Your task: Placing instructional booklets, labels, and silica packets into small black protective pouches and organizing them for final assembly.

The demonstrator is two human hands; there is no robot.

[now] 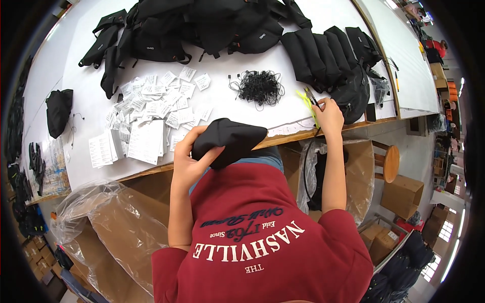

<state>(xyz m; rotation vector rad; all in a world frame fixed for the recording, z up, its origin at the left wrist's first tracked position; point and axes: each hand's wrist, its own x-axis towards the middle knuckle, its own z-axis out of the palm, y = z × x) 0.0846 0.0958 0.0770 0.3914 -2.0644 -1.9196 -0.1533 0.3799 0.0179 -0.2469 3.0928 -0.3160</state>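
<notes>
My left hand (pixel 191 154) is closed around a folded black fabric bag (pixel 230 139), thumb on the near side, and holds it at the table's front edge. To the right, my right hand (pixel 329 117) has its fingers closed on a slim dark tool with a pointed tip (pixel 311 96); its exact kind I cannot make out. A bright yellow-green cord (pixel 306 103) lies beside the tool. Beyond the black bag is a tangled heap of thin black strings (pixel 260 87). Loose white printed tags (pixel 164 101) and stacks of white tags (pixel 146 141) lie to its left.
Black bags (pixel 202 25) are piled along the far side of the white table (pixel 217 83). Folded black pouches (pixel 323 55) stand in a row at the right. One black pouch (pixel 59 112) lies far left. Plastic-lined cardboard boxes (pixel 124 227) stand below the edge, near a wooden stool (pixel 391 164).
</notes>
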